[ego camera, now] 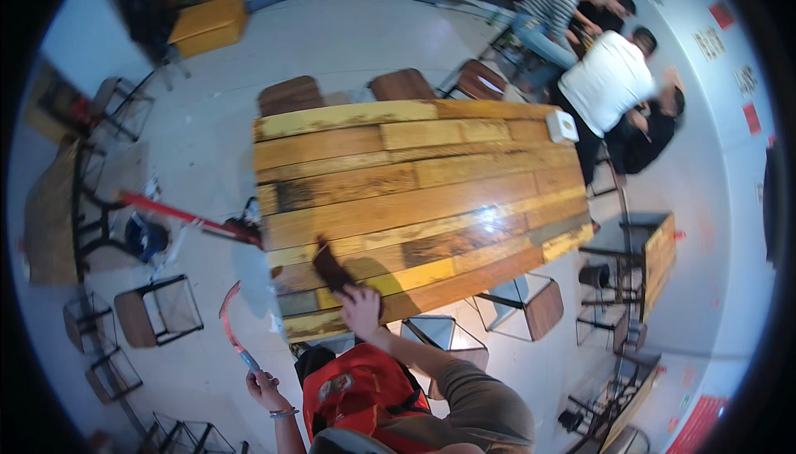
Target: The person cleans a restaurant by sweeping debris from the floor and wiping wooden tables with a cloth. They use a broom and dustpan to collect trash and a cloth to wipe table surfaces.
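My left hand (266, 390), low at the left of the table, is closed round the handle of a curved tool (231, 323), a sickle by its shape, with its reddish hooked end pointing up. At the near left corner of the plank-patterned wooden table (398, 205), my right hand (362, 312) grips a dark brown, flat, curved piece (331, 269), whose material I cannot tell. That piece lies over the tabletop. A red apron (367, 385) covers my front. On the table's far right corner sits a white tissue box (561, 127).
Stools with brown seats (291, 96) stand along both long sides of the table. A long red-handled tool (180, 213) and a blue-lined bin (146, 237) are to the left. Several people (606, 81) gather at the upper right. A yellow box (210, 26) stands at the back left.
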Motion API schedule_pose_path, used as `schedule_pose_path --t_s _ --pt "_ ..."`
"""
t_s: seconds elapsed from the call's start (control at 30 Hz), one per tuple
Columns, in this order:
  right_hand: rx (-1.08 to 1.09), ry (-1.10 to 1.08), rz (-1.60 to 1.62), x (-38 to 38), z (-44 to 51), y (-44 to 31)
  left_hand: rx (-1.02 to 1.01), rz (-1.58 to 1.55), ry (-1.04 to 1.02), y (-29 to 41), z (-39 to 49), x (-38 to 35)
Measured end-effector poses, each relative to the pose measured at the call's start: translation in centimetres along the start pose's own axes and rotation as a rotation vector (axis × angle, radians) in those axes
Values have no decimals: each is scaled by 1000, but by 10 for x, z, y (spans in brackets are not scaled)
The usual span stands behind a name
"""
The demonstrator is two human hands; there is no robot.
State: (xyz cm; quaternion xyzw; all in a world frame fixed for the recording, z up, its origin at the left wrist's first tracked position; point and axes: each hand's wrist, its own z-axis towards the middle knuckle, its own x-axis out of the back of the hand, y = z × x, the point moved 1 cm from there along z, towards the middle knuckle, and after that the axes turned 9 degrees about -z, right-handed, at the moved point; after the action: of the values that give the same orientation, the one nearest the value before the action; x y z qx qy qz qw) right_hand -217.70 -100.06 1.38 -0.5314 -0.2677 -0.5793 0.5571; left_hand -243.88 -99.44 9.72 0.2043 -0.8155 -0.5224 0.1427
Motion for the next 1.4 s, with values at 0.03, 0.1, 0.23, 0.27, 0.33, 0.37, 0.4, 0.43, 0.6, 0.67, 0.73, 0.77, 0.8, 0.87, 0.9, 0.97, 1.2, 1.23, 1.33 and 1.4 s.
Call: schedule_pose_path --t_s 0.03,0.1,0.23,0.27,0.33,0.37,0.4,0.43,0.6,0.67,0.73,0.77,0.8,0.87,0.9,0.97,1.2,1.23,1.33,1.4 --pt "51 -99 87 -9 -5 -34 -7 -7 54 2 5 15" --pt "192 -131 182 -30 -5 -90 -27 -15 95 10 20 48" --pt "328 -286 386 -71 35 -176 -84 -73 170 25 59 113" --pt "218 -329 650 -79 54 -191 -85 -102 168 27 70 127" --pt "217 -98 570 -70 73 -202 -122 -167 146 36 95 160" --pt "195 -5 545 -64 78 -202 -134 -166 178 38 104 175" --pt "156 31 500 -54 77 -197 -157 -172 199 43 114 191" --pt "126 64 368 -45 73 -190 -179 -177 215 47 123 206" --pt "-54 -82 -121 -31 26 -156 -181 -130 335 59 170 246" --pt "-45 -170 -307 -40 24 -150 -169 -181 373 64 191 242" --pt "-25 -161 -312 -50 38 -148 -163 -203 385 72 210 230" --pt "-4 -133 -291 -54 51 -146 -160 -214 365 79 221 223" --pt "19 -167 -290 -58 67 -145 -156 -237 338 86 234 213" --pt "28 -148 -304 -62 102 -138 -139 -267 268 102 264 188" --pt "37 -132 -313 -67 122 -135 -140 -237 240 110 281 176" --pt "38 -113 -334 -76 162 -128 -163 -211 192 129 318 148" --pt "-46 -94 -408 -120 297 -106 -130 -74 -11 192 430 31" --pt "-49 -106 -441 -127 319 -101 -116 -43 -53 199 443 16" --pt "-68 -57 -469 -149 381 -88 -119 -49 -71 216 469 -24" --pt "-77 -54 -476 -159 413 -81 -127 -36 -136 225 488 -55"
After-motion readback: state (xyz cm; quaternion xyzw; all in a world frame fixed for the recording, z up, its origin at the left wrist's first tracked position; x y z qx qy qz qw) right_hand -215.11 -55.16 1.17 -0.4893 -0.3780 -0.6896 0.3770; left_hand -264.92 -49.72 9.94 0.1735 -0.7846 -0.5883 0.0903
